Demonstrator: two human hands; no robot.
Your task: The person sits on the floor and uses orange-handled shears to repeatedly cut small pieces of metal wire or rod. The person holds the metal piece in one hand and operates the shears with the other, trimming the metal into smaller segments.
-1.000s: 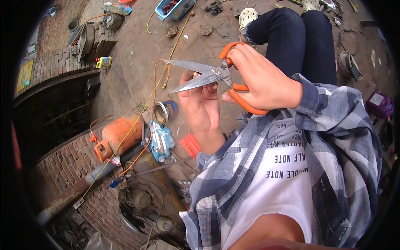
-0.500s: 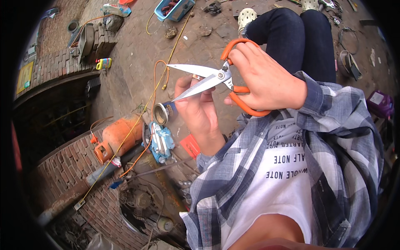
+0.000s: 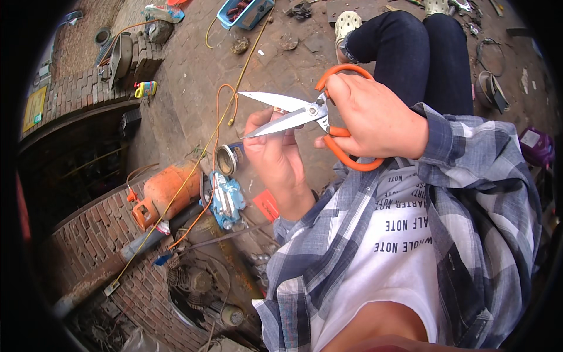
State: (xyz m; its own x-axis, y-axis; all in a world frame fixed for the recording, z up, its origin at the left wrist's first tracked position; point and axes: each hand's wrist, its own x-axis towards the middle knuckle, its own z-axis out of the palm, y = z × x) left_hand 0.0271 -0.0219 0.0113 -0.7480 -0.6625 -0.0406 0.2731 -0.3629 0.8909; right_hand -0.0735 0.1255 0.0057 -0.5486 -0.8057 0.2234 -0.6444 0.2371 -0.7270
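Observation:
Large scissors (image 3: 314,110) with orange handles and long silver blades are in my right hand (image 3: 375,117), whose fingers wrap round the grips. The blades stand apart, pointing left across my left hand (image 3: 275,158). That hand is raised palm-up, its fingers curled round a small coppery piece (image 3: 278,110) at their tips, between the blades; the piece is mostly hidden, and I cannot tell whether a blade touches it. Beyond my left hand lie an open can (image 3: 226,158) and a crumpled blue plastic bag (image 3: 227,202).
An orange gas cylinder (image 3: 167,190), yellow hose (image 3: 252,53), blue bin (image 3: 246,14) and small yellow jug (image 3: 145,89) are around the paved ground (image 3: 193,70). Brickwork (image 3: 88,246) edges a dark opening at left. My legs (image 3: 404,58) extend upward in view; a purple container (image 3: 533,146) is at right.
My right hand and the scissors have shifted a little down and right. My left hand has edged slightly left, still curled round the small piece. The blades remain apart.

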